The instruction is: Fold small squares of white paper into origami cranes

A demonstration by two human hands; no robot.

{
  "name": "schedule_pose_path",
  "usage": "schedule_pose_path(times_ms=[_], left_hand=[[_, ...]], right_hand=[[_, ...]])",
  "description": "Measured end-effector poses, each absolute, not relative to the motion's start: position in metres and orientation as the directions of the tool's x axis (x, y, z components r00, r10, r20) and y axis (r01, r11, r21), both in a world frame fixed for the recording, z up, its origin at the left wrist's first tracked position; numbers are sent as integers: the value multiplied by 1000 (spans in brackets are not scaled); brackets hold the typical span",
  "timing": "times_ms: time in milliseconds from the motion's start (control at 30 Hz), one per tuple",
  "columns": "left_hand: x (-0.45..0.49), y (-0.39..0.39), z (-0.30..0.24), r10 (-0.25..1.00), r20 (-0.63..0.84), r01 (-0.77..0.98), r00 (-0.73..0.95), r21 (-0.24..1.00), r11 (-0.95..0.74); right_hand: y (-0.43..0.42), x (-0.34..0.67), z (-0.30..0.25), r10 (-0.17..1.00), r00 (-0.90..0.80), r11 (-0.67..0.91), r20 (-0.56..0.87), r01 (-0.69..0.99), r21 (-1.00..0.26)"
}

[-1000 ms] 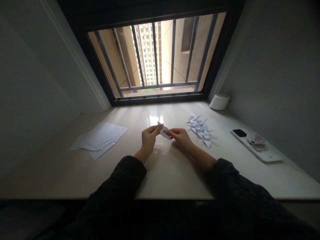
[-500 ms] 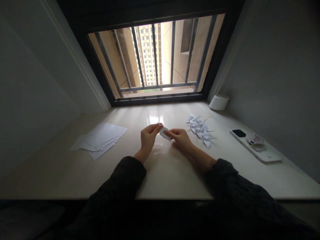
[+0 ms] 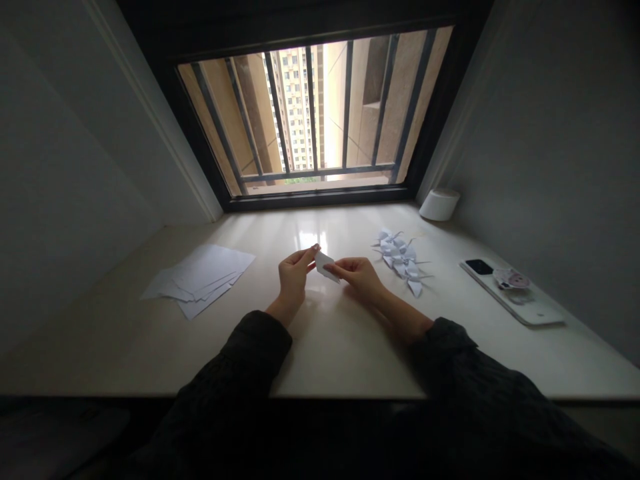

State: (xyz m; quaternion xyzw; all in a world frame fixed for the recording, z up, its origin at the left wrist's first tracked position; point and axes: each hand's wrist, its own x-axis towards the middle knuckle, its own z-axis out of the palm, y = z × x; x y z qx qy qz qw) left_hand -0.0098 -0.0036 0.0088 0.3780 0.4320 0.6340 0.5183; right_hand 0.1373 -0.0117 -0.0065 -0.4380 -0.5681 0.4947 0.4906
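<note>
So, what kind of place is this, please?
Probably a room in a high-rise apartment: a barred window looks out on a tower block, above a glossy counter with a phone on it.

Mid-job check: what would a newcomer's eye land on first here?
The bright barred window tops the view, above a pale countertop. At centre, the left hand and right hand pinch a small folded white paper. Paper cranes cluster to their right, a loose stack of white sheets to their left.
</note>
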Motion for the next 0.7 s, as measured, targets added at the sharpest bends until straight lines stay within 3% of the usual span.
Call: schedule_pose_path(times_ms=[200, 400, 700], left_hand=[[-10, -4, 9, 980, 31, -321, -197, 942, -94], [-10, -4, 6, 972, 129, -227, -195, 958, -173], [-6, -7, 0, 993, 114, -280, 11, 954, -106]], right_hand=[[-7, 137, -11, 978, -147, 155, 147, 49, -987], [-7, 137, -13, 975, -153, 169, 160, 48, -984], [-6, 139, -14, 983, -112, 144, 142, 16, -989]])
